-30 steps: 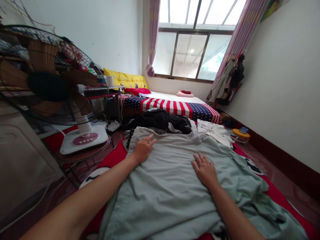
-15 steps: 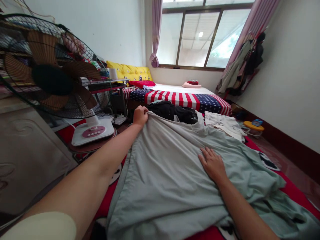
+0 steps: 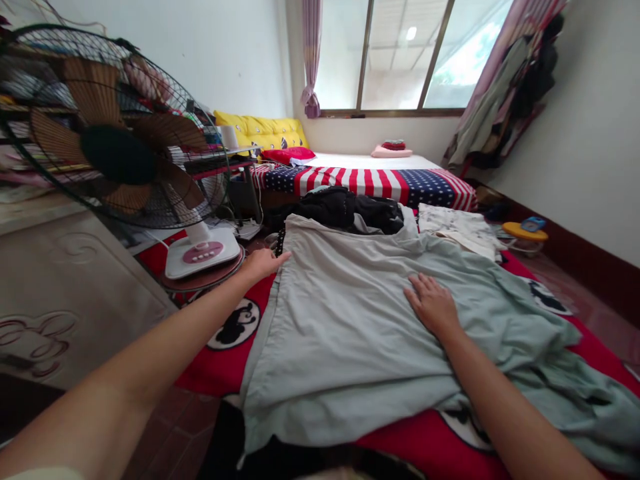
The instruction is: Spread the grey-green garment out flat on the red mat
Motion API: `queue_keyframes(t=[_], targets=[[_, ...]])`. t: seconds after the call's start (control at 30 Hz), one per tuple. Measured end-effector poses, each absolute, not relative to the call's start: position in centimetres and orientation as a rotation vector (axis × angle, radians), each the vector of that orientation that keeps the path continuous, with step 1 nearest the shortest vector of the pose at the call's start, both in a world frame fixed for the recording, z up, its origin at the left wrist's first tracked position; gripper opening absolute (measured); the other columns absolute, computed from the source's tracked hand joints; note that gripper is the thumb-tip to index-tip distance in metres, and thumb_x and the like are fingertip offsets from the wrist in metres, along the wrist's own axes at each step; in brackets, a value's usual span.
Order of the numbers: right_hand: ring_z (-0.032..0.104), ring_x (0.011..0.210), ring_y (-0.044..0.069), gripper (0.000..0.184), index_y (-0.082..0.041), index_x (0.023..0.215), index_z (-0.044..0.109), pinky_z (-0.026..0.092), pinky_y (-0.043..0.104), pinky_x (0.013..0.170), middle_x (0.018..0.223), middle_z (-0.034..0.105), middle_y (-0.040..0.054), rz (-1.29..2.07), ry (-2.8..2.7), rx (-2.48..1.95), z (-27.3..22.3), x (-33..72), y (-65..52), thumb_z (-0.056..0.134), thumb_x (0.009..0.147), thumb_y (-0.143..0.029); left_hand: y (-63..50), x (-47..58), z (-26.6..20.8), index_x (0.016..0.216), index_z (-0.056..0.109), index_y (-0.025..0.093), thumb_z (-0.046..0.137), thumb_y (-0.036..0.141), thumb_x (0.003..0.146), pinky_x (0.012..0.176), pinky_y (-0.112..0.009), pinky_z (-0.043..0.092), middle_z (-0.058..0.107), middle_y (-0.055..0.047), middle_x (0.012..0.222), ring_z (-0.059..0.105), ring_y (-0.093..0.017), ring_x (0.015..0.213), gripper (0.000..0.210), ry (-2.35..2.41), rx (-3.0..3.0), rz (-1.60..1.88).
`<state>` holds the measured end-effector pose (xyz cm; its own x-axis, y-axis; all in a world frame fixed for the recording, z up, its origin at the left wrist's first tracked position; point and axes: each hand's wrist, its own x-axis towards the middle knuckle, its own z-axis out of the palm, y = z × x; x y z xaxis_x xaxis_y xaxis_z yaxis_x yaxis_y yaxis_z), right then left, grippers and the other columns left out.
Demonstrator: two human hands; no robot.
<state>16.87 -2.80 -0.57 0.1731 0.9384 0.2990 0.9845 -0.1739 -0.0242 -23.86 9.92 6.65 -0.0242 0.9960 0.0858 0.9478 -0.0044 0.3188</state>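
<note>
A large pale grey-green garment [image 3: 340, 320] lies spread over a red cloth [image 3: 210, 363] with black-and-white round prints. Its left part is fairly smooth, while the right part is bunched in folds. At its left edge, below the far left corner, is my left hand [image 3: 264, 264], with a finger or thumb stretched onto the fabric. My right hand [image 3: 434, 305] rests palm down on the middle of the garment, fingers spread. Black clothing [image 3: 345, 210] lies just beyond the far edge. A folded white patterned cloth [image 3: 453, 223] sits to its right.
A standing fan [image 3: 120, 153] on a round stool [image 3: 215, 272] is close on the left, beside a pale cabinet [image 3: 70, 293]. Behind is a bed with a stars-and-stripes cover [image 3: 350, 181]. A yellow stool [image 3: 524, 231] stands at right, below hanging clothes [image 3: 500, 100].
My left hand has let go of the garment's far left corner and come nearer along the left edge. The corner now lies down. My right hand stays flat on the fabric.
</note>
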Motion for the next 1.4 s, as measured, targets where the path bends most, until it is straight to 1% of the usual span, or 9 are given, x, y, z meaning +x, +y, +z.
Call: queue_keyframes(t=[0.17, 0.3, 0.47, 0.57, 0.8, 1.0, 1.13, 1.27, 1.4], targets=[[0.030, 0.140, 0.028, 0.051, -0.021, 0.140, 0.045, 0.028, 0.052, 0.110, 0.151, 0.036, 0.0084, -0.211, -1.861, -2.276, -0.6, 16.8, -2.8, 0.031, 0.096, -0.044, 6.4, -24.0, 4.9, 0.050, 0.057, 0.021, 0.063, 0.062, 0.064, 0.056, -0.027, 0.042, 0.063, -0.005, 0.054, 0.062, -0.023, 0.061, 0.045, 1.839, 2.215, 0.289], [0.036, 0.137, 0.029, 0.048, -0.020, 0.133, 0.053, 0.033, 0.050, 0.108, 0.147, 0.042, 0.0112, -0.002, -1.886, -2.169, 0.2, 16.9, -3.6, 0.043, 0.090, -0.041, 5.8, -23.7, 5.5, 0.070, 0.067, 0.020, 0.062, 0.041, 0.069, 0.062, -0.024, 0.042, 0.071, -0.003, 0.075, 0.063, -0.021, 0.074, 0.021, 1.771, 2.286, 0.488], [0.046, 0.130, 0.026, 0.046, -0.019, 0.122, 0.061, 0.036, 0.042, 0.108, 0.139, 0.052, 0.0114, 0.079, -1.770, -1.751, 3.4, 16.5, -7.5, 0.049, 0.086, -0.045, 9.1, -24.3, 7.1, 0.084, 0.066, 0.017, 0.054, 0.041, 0.078, 0.068, -0.026, 0.042, 0.071, -0.007, 0.087, 0.062, -0.022, 0.083, 0.028, 1.936, 2.293, 0.886], [0.049, 0.128, 0.026, 0.041, -0.023, 0.117, 0.063, 0.035, 0.044, 0.109, 0.136, 0.055, 0.0080, 0.030, -1.701, -1.652, 5.7, 16.3, -11.2, 0.050, 0.086, -0.048, 10.8, -24.3, 5.8, 0.082, 0.064, 0.018, 0.059, 0.042, 0.077, 0.070, -0.027, 0.042, 0.070, -0.008, 0.088, 0.063, -0.024, 0.086, 0.026, 2.049, 2.247, 0.828], [0.056, 0.119, 0.024, 0.031, -0.025, 0.109, 0.065, 0.039, 0.045, 0.107, 0.125, 0.062, 0.0071, -0.200, -1.437, -1.746, 7.9, 19.7, -20.2, 0.053, 0.087, -0.042, 10.0, -23.0, 1.5, 0.108, 0.054, 0.013, 0.051, 0.043, 0.085, 0.079, -0.034, 0.047, 0.066, -0.012, 0.102, 0.062, -0.028, 0.094, 0.038, 2.198, 2.127, 0.686], [0.059, 0.111, 0.027, 0.039, -0.021, 0.106, 0.065, 0.043, 0.045, 0.101, 0.117, 0.065, 0.0104, -0.338, -1.189, -1.957, 4.6, 25.3, -26.4, 0.055, 0.082, -0.050, 8.0, -22.4, 2.3, 0.136, 0.031, 0.024, 0.054, 0.038, 0.079, 0.109, -0.041, 0.033, 0.040, -0.005, 0.143, 0.037, -0.026, 0.131, 0.064, 1.993, 2.310, 1.160], [0.063, 0.103, 0.028, 0.062, -0.017, 0.121, 0.056, 0.053, 0.039, 0.083, 0.127, 0.058, 0.0166, -0.113, -0.922, -2.048, 1.6, 27.5, -27.7, 0.057, 0.075, -0.058, 4.2, -19.8, 3.4, 0.120, 0.048, 0.042, 0.047, 0.038, 0.083, 0.113, -0.045, 0.028, 0.032, 0.012, 0.148, 0.036, -0.025, 0.134, 0.037, 1.520, 2.533, 1.272], [0.066, 0.093, 0.027, 0.087, -0.014, 0.141, 0.036, 0.052, 0.039, 0.080, 0.131, 0.054, 0.0202, 0.118, -0.853, -2.127, 1.0, 27.0, -26.5, 0.059, 0.070, -0.059, -0.3, -15.5, 3.6, 0.100, 0.061, 0.043, 0.050, 0.038, 0.083, 0.109, -0.041, 0.038, 0.049, 0.010, 0.136, 0.050, -0.022, 0.124, 0.021, 0.989, 2.594, 1.105], [0.063, 0.098, 0.026, 0.053, -0.019, 0.118, 0.058, 0.047, 0.036, 0.085, 0.112, 0.067, 0.0123, 0.192, -1.115, -2.233, 2.7, 25.2, -24.8, 0.059, 0.071, -0.043, -4.0, -12.3, 3.2, 0.103, 0.068, 0.038, 0.055, 0.037, 0.080, 0.106, -0.041, 0.043, 0.055, 0.001, 0.135, 0.052, -0.026, 0.124, 0.027, 0.774, 2.589, 0.804]])
